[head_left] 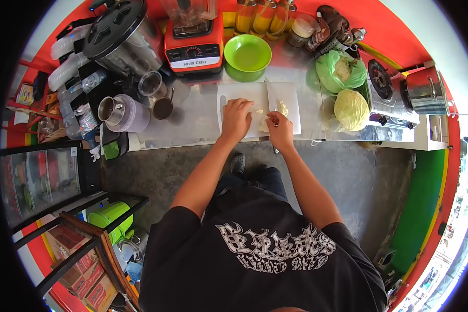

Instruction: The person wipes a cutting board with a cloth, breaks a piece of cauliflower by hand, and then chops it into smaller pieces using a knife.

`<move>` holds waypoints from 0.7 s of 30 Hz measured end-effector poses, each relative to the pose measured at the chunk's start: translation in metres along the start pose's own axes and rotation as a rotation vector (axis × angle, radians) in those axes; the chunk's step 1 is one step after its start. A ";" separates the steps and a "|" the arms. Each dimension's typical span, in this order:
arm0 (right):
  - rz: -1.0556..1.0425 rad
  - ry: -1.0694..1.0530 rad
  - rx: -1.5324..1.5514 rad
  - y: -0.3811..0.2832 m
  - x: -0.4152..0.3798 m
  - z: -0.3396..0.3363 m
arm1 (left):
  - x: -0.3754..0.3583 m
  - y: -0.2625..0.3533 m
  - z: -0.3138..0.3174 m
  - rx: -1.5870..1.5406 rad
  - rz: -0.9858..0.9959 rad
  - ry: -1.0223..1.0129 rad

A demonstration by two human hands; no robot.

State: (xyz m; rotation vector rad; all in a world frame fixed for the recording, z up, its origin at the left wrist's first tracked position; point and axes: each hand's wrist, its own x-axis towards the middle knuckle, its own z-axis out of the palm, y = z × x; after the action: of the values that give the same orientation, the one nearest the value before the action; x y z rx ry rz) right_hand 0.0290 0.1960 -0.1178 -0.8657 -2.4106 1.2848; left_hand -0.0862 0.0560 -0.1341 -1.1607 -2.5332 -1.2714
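Note:
A white cutting board (225,112) lies on the metal counter in front of me. My left hand (237,119) is over its left part, with the fingers stretched forward and apart and nothing seen in them. My right hand (280,129), with a ring on one finger, is closed over a knife (269,96). Its blade points away from me across the board, and a bit of its end shows below the hand. Small pale chopped pieces (283,108) lie in a heap right of the blade. A few pale bits (260,111) are between the hands.
A green bowl (247,54) stands behind the board, beside a red blender (194,49). To the right are a cabbage (352,110), a green plastic bag (325,73) and a stove (392,99). A lilac flask (127,114) and a dark cup (163,108) stand left. Bottles (265,20) line the back.

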 end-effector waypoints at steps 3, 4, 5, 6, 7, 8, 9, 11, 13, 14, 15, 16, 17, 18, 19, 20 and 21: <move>-0.035 -0.038 0.085 0.000 0.005 0.005 | 0.009 -0.002 0.016 0.028 0.055 -0.110; -0.030 -0.035 0.082 0.000 0.005 0.000 | 0.011 -0.004 0.021 0.054 0.068 -0.165; -0.145 -0.004 -0.090 -0.001 0.002 -0.004 | 0.013 -0.007 0.025 0.050 0.069 -0.169; -0.257 0.028 -0.262 -0.001 -0.002 -0.008 | 0.015 -0.010 0.026 0.076 0.049 -0.197; -0.251 0.032 -0.263 -0.002 -0.006 -0.011 | 0.016 -0.012 0.026 0.103 0.030 -0.227; -0.231 0.061 -0.339 -0.003 -0.012 -0.015 | 0.016 -0.014 0.025 0.101 0.036 -0.233; -0.208 0.091 -0.415 -0.001 -0.018 -0.018 | 0.015 -0.014 0.022 0.121 0.018 -0.193; -0.113 0.058 -0.436 0.003 -0.026 -0.020 | 0.012 -0.011 0.016 0.140 0.002 -0.145; -0.015 0.031 -0.446 0.008 -0.030 -0.021 | 0.005 -0.012 0.017 0.160 0.028 -0.135; 0.000 -0.001 -0.441 0.010 -0.030 -0.020 | 0.001 -0.012 0.017 0.180 0.040 -0.116; 0.014 -0.034 -0.433 0.010 -0.030 -0.021 | -0.002 -0.009 0.017 0.185 0.058 -0.129; 0.023 -0.019 -0.420 0.009 -0.030 -0.021 | -0.005 -0.006 0.018 0.177 0.056 -0.099; 0.043 -0.046 -0.421 0.008 -0.029 -0.021 | -0.005 -0.004 0.018 0.169 0.055 -0.067; 0.062 -0.074 -0.421 0.008 -0.029 -0.021 | -0.006 -0.003 0.019 0.174 0.074 -0.076; 0.066 -0.059 -0.410 0.012 -0.029 -0.020 | -0.005 -0.002 0.020 0.182 0.053 -0.080; 0.045 -0.031 -0.353 0.018 -0.029 -0.017 | -0.003 -0.001 0.022 0.189 0.029 -0.081; 0.023 -0.007 -0.298 0.019 -0.029 -0.018 | 0.000 -0.001 0.024 0.190 0.041 -0.083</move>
State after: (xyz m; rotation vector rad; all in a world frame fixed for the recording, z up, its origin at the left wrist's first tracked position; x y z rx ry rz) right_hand 0.0678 0.1977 -0.1223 -0.9681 -2.6469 0.9487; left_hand -0.0813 0.0726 -0.1506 -1.2395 -2.6047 -0.9671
